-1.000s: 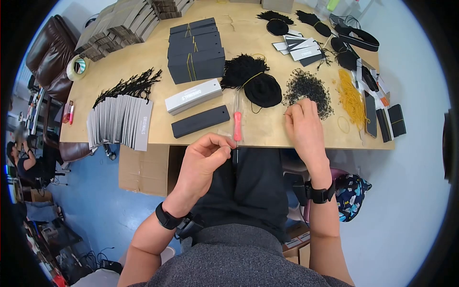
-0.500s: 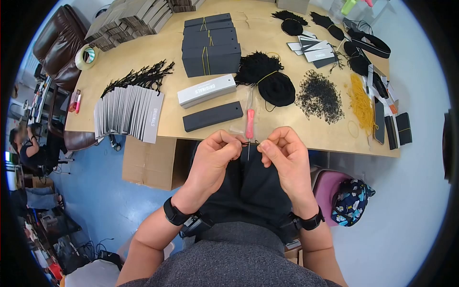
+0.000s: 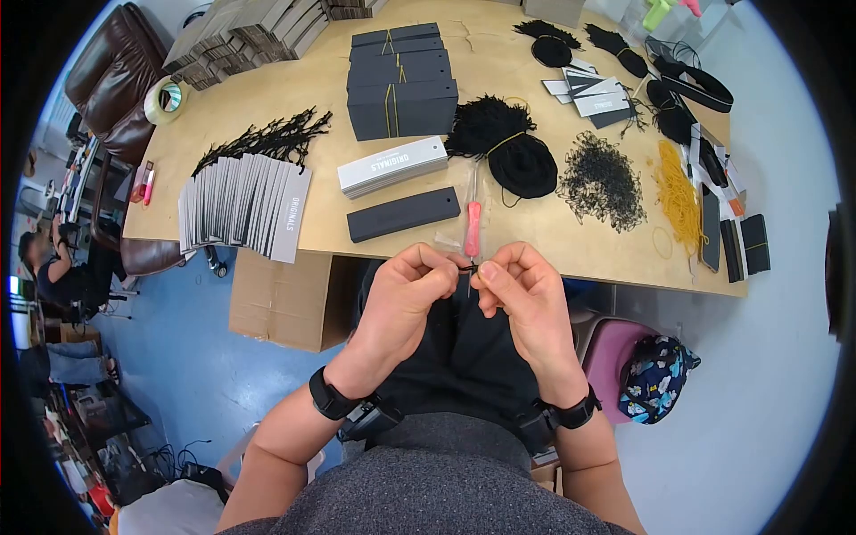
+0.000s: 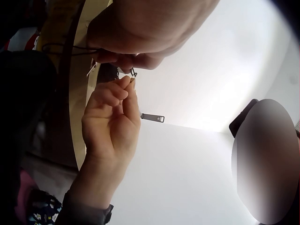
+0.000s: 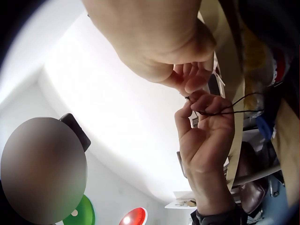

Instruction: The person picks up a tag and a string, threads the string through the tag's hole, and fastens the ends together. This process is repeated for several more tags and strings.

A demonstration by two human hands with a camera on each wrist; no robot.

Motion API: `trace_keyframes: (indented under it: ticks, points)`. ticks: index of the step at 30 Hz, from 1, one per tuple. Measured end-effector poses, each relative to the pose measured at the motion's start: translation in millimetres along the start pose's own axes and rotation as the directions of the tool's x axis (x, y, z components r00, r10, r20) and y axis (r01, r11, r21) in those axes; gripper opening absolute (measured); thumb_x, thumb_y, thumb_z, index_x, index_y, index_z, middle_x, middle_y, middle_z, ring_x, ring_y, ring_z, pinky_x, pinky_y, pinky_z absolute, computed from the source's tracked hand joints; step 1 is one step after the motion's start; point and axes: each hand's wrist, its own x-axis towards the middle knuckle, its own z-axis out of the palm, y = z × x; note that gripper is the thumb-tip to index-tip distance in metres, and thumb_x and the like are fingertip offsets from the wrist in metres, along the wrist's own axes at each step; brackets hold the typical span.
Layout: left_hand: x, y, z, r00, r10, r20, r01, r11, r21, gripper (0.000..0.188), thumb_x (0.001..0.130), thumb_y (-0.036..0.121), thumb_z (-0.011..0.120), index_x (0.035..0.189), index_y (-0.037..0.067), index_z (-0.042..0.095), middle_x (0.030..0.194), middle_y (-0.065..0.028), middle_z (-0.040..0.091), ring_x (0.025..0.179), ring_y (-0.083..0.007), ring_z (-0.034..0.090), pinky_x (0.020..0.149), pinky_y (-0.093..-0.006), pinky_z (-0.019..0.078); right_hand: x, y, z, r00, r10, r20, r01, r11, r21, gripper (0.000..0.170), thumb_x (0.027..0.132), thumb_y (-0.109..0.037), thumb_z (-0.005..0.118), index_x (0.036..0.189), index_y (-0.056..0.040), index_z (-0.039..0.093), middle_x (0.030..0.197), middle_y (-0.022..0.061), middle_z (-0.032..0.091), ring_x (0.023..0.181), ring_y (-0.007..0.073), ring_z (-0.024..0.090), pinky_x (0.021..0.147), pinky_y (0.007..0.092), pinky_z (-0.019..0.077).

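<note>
Both hands meet just in front of the table edge in the head view. My left hand (image 3: 412, 290) pinches a black cord (image 5: 241, 111), whose loop trails out behind the fingers in the right wrist view. My right hand (image 3: 526, 299) pinches a small black wire pin (image 4: 134, 72) between thumb and forefinger, its tips right against the left fingertips and the cord end. Fingers hide most of the pin. A pink-handled tool (image 3: 473, 230) with a thin metal shaft lies at the table edge just beyond the hands. A pile of similar black wire pins (image 3: 602, 183) lies to the right.
On the table (image 3: 267, 98) are fanned grey tags (image 3: 241, 209) with black cords, a white tag stack (image 3: 392, 167), a dark tag stack (image 3: 403, 214), banded dark blocks (image 3: 401, 111), a black cord bundle (image 3: 522, 165) and yellow rubber bands (image 3: 678, 196).
My right hand has come from the pin pile to the left hand, bringing a pin to the cord. Over the last half second the hands have closed together. The head view has shifted slightly.
</note>
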Motion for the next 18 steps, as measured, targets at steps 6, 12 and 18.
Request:
trace_keyframes:
  ticks: [6,12,18]
  points:
    - [0,1,0,0.999,-0.046,-0.017,0.045,0.999,-0.027,0.008,0.093,0.004,0.065,0.085,0.005,0.062,0.105,-0.0081,0.065,0.078,-0.0118,0.055,0.078,-0.0288,0.0462,-3,1,3,0.999,-0.038,-0.014,0.037,0.992,-0.119,0.015,0.097,-0.015,0.065,0.098,-0.0021,0.057,0.087,0.0048,0.067,0.07,0.0065,0.059,0.063,0.0208,0.0481]
    - [0,-1,-2,0.994,-0.106,-0.013,0.104,0.989,-0.101,0.008,0.093,0.005,0.064,0.085,0.005,0.062,0.102,-0.008,0.066,0.079,-0.0124,0.056,0.08,-0.0309,0.0479,-6,4,9,0.995,-0.084,-0.061,0.073,0.984,-0.162,0.014,0.097,-0.012,0.066,0.098,-0.0015,0.057,0.087,0.0039,0.066,0.07,0.0059,0.06,0.063,0.0201,0.0491]
    - [1,-1,-5,0.992,-0.12,0.042,0.125,0.981,-0.151,0.008,0.095,0.007,0.063,0.086,0.005,0.063,0.097,-0.0064,0.067,0.08,-0.0122,0.058,0.082,-0.0324,0.0482,-10,4,12,0.989,-0.145,-0.029,0.129,0.944,-0.303,0.013,0.097,-0.008,0.063,0.104,0.0002,0.057,0.091,0.0051,0.067,0.076,0.0086,0.063,0.069,0.0222,0.0526]
